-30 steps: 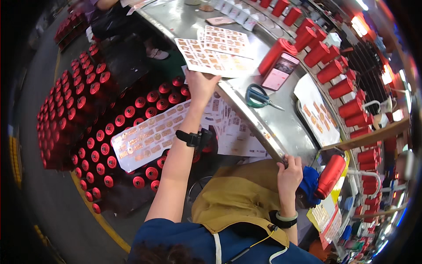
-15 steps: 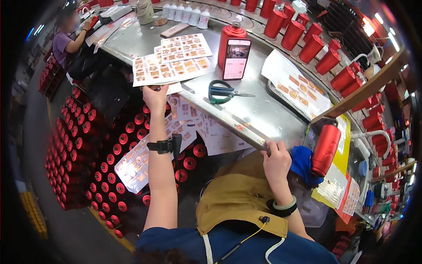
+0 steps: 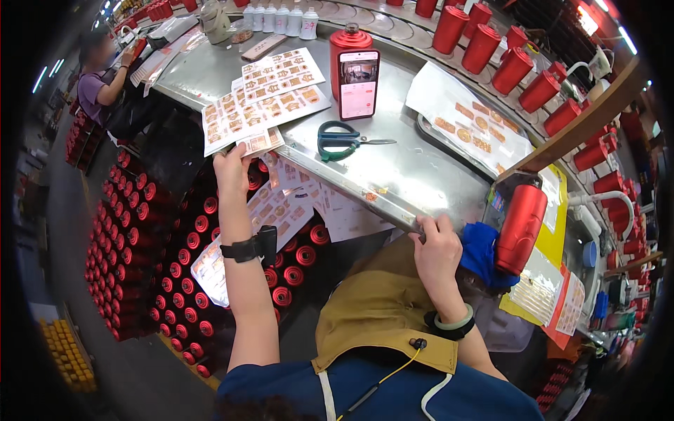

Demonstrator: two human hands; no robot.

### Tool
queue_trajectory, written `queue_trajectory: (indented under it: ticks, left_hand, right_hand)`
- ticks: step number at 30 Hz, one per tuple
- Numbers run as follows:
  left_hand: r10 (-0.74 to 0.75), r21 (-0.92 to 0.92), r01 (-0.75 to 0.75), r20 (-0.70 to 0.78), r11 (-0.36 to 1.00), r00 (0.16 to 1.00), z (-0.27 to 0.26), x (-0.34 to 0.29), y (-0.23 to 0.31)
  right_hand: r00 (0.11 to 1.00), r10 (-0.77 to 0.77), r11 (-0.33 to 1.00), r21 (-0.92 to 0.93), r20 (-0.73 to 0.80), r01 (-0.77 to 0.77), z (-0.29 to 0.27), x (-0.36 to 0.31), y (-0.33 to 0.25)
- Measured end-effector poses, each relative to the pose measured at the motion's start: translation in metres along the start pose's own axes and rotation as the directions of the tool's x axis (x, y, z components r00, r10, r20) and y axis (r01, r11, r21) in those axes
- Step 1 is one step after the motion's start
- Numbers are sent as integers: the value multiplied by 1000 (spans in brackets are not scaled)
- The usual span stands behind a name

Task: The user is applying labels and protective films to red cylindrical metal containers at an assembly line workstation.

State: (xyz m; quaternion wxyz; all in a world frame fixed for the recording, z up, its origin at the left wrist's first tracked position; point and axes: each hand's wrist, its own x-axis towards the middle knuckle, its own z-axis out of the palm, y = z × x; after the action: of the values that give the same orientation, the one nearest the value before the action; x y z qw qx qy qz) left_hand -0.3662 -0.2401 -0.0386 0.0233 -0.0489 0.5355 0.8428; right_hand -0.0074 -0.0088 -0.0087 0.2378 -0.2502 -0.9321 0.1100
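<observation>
Sheets (image 3: 284, 107) with gold prints lie on the surface (image 3: 400, 172), their near edge pinched in the left hand (image 3: 232, 167). Well apart, the right hand (image 3: 437, 254) curls at the surface's edge; whether it grips anything, I cannot tell. Scissors (image 3: 355, 141) lie near the phone (image 3: 358, 88), which stands against a bottle (image 3: 349, 43).

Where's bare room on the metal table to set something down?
Best patch: metal table between the scissors, the tray and the right hand. Smaller one: between the patterned sheets and the scissors. Crowded: the left side under those sheets, around the phone and red canister, and right of the right hand, with blue cloth and red bottle.
</observation>
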Motion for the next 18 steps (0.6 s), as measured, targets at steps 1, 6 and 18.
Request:
queue_trajectory:
  ticks: [1,6,18]
  left_hand:
    - [-80,-64,82,37,995,996,-1,-1,6]
    - [-69,-247,101,134,964,989,-5,4,13]
    - [-118,-51,128,163,991,980,14,-53,21]
  right_hand:
    - [1000,5,1000,3,2,-5,0,0,-1]
    - [1000,7,1000,21,18,-7,-4,2,0]
    - [920,-388,783,506,-57,362,11,111,-115]
